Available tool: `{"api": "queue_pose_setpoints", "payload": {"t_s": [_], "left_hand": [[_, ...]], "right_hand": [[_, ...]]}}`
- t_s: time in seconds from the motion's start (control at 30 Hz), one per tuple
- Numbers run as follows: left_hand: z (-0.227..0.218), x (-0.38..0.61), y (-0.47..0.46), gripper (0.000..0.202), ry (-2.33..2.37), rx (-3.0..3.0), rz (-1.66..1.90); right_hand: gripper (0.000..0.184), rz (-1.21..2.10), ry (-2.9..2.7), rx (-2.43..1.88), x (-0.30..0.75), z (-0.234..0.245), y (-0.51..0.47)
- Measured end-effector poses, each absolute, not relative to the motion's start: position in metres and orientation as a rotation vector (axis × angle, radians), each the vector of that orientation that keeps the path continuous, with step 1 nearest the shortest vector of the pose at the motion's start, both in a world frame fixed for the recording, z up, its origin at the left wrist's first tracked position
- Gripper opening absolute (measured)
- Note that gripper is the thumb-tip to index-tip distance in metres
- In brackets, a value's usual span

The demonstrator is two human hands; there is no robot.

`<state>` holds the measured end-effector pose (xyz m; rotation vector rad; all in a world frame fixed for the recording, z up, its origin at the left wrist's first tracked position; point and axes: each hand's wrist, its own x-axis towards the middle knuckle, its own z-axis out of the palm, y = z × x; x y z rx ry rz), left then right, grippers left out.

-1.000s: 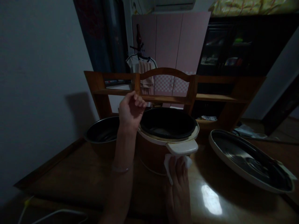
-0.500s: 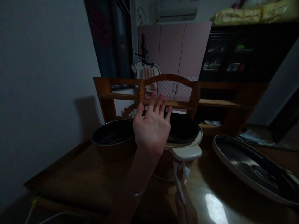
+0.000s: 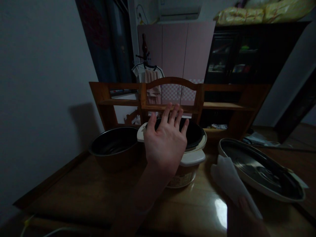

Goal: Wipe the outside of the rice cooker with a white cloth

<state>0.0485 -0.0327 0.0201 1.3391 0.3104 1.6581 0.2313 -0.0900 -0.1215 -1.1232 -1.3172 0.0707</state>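
- Forearm (image 3: 151, 189) slanting up and rightward from the bottom of the view, we hold our left hand (image 3: 166, 141) raised before the rice cooker (image 3: 182, 179), palm towards us, thumb to the left, fingers spread upward and unclenched; whether it touches the cooker we cannot tell.
- We have our right hand (image 3: 244, 214) low at the lower right, dim and partly out of view, grasping a white cloth (image 3: 228, 179).
- The cloth's long axis runs from upper left to lower right; its far end overlaps the lid's near-left rim in our view, contact unclear.
- We see the cooker upright on the desk (image 3: 79, 194), mouth upward, its handles lined up from far left to near right.
- To its left we have a dark pot (image 3: 108, 161), open upward; to its right, the lid (image 3: 261, 171), inner face showing, long axis running from far left to near right.
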Motion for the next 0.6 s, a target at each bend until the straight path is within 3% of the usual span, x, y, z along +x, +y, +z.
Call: {"api": "queue_pose_setpoints", "payload": {"t_s": [0.3,0.43,0.6], "left_hand": [[0.025,0.059,-0.045,0.058,0.180,0.903,1.534],[0.024,0.071,-0.051,0.051,0.143,0.832,1.508],[0.016,0.097,-0.067,0.038,0.086,1.162,1.381]], "right_hand": [[0.046,0.628,-0.726,-1.294,0.238,-0.100,-0.125],[0.053,0.591,-0.646,-1.336,0.247,-0.108,-0.119],[0.041,0.319,-0.867,-1.408,0.263,-0.125,-0.122]]}}
